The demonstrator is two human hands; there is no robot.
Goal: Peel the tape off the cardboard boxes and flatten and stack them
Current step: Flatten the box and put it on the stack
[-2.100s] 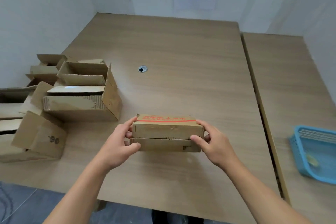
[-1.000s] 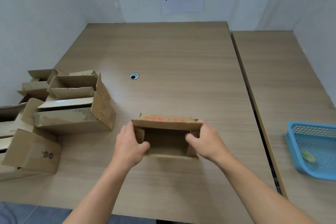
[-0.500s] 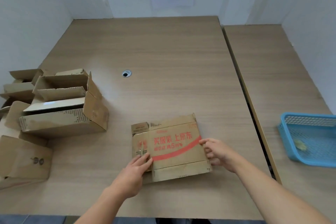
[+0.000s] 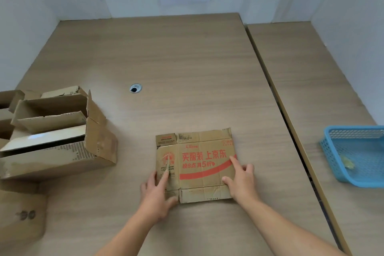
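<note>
Cardboard box [image 4: 197, 164], open a second ago, now lies flat on the desk [image 4: 187, 58] under left hand [image 4: 158, 197] and right hand [image 4: 242, 181], fingers [image 4: 166, 174] straight, gripping nothing, so stacking's next.

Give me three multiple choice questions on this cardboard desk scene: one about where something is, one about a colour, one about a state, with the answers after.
1. Where is the blue plastic mesh basket?
A) on the right-hand wooden table
B) on the floor
C) hanging on the wall

2. What colour is the large lettering on the flattened brown cardboard box?
A) green
B) red
C) blue

3. How does that box lie?
A) upright and taped shut
B) flat on the middle wooden table
C) lifted in the air

Answers:
1 A: the basket rests on the right-hand wooden table.
2 B: the characters and the curved band are red.
3 B: the left hand and right hand press it flat.
</note>
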